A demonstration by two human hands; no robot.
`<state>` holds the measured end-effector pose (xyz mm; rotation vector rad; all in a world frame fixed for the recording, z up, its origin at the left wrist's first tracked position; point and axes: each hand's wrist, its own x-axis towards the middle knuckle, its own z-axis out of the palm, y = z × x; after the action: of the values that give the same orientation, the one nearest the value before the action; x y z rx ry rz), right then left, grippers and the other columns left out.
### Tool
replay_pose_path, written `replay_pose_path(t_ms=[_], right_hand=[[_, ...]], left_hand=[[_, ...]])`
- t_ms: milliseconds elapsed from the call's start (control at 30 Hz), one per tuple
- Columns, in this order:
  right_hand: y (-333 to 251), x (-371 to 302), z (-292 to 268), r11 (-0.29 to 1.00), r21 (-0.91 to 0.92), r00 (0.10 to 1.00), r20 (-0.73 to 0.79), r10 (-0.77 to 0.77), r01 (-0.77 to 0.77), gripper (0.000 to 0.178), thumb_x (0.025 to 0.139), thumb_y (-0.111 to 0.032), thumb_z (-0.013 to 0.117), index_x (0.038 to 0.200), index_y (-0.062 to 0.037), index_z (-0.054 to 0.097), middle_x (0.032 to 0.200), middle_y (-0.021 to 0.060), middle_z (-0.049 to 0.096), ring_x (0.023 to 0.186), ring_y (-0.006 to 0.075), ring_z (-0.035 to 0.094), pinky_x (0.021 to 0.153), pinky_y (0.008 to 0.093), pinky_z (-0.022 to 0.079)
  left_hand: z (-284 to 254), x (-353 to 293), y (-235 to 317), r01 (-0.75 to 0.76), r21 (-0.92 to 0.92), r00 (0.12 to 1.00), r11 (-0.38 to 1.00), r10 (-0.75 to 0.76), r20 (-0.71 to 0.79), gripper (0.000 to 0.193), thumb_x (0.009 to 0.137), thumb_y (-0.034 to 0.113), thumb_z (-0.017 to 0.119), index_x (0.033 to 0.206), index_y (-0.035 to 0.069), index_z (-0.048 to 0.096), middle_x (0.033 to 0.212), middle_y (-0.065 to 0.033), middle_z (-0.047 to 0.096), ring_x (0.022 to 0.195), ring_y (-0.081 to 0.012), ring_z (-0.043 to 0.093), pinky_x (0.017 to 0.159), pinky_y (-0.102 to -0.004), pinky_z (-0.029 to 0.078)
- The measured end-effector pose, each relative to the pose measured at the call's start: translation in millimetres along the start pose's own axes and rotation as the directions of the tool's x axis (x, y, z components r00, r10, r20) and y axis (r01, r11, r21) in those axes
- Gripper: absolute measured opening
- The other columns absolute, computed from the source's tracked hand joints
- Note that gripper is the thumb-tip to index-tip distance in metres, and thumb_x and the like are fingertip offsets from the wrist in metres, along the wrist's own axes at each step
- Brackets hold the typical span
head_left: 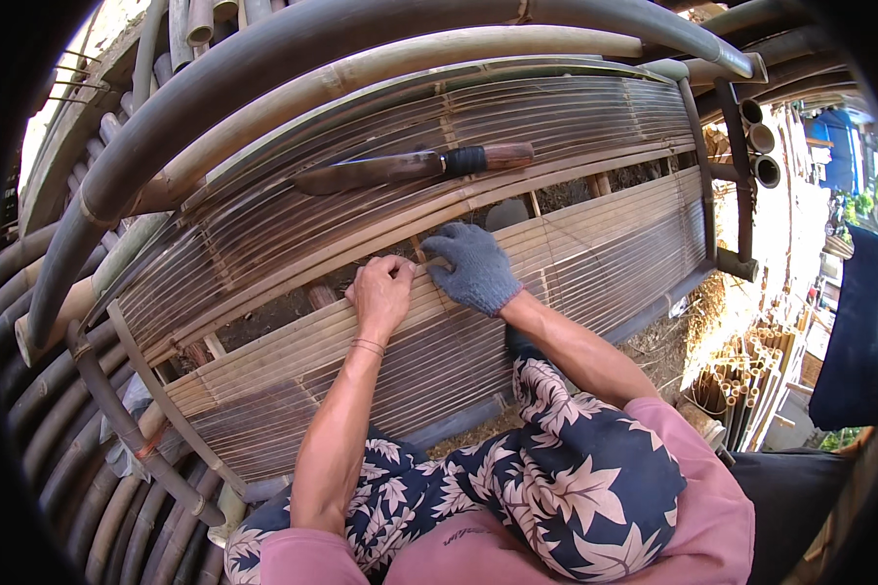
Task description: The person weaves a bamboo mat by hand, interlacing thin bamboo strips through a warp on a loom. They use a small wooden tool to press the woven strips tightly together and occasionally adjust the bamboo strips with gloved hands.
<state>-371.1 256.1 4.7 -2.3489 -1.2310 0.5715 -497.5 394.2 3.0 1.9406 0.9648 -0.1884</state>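
Observation:
A long panel of thin bamboo slats [585, 244] lies in front of me, with an open gap along its middle. My left hand [382, 292] is bare and closed, its fingertips pinched together at the near edge of the gap. Close on its right is my right hand [473, 268] in a grey knit glove, fingers bent and thumb toward the left fingertips. Whatever sits between the fingers is too small to make out. Beyond the gap, a large knife [371, 174] with a wooden, black-wrapped handle rests on the far slats, untouched.
Thick bamboo poles [293, 49] arch across the far side. More poles [88, 487] are stacked at the left, near a clear plastic bag [139, 414]. Cut bamboo pieces [741, 375] stand bundled at the right. A dark cloth [854, 331] hangs at the far right.

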Motion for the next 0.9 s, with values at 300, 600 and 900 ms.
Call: replay_pose_path(t_ms=[300, 600, 900], right_hand=[[-22, -80, -69, 0.485, 0.745, 0.881, 0.304, 0.364, -0.457, 0.028, 0.086, -0.019, 0.073, 0.111, -0.0060, 0.074, 0.122, 0.0117, 0.069, 0.104, 0.0211, 0.066, 0.089, 0.0316, 0.052], [31, -393, -267, 0.332, 0.943, 0.480, -0.282, 0.831, -0.022, 0.020, 0.098, -0.012, 0.057, 0.079, -0.0079, 0.057, 0.078, 0.0074, 0.068, 0.081, 0.0207, 0.070, 0.095, 0.0467, 0.056], [76, -670, -401, -0.721, -0.343, -0.500, -0.542, 0.676, -0.603, 0.029, 0.089, -0.032, 0.063, 0.106, -0.0094, 0.073, 0.110, 0.0111, 0.067, 0.105, 0.0264, 0.066, 0.094, 0.0423, 0.052]], left_hand=[[-22, 9, 7, 0.150, -0.451, 0.933, 0.880, 0.025, 0.359, 0.028, 0.084, 0.029, 0.071, 0.090, 0.003, 0.078, 0.094, -0.0123, 0.072, 0.087, -0.0201, 0.064, 0.080, -0.0335, 0.048], [14, 24, 1, 0.118, -0.218, 0.978, 0.969, -0.075, 0.195, 0.029, 0.084, 0.028, 0.065, 0.087, 0.001, 0.077, 0.091, -0.0229, 0.073, 0.091, -0.0363, 0.070, 0.082, -0.0413, 0.053], [12, 13, -6, -0.094, 0.262, 0.993, 0.961, 0.070, 0.098, 0.035, 0.095, 0.028, 0.052, 0.104, 0.002, 0.073, 0.118, -0.0234, 0.068, 0.115, -0.0392, 0.061, 0.100, -0.0522, 0.043]])
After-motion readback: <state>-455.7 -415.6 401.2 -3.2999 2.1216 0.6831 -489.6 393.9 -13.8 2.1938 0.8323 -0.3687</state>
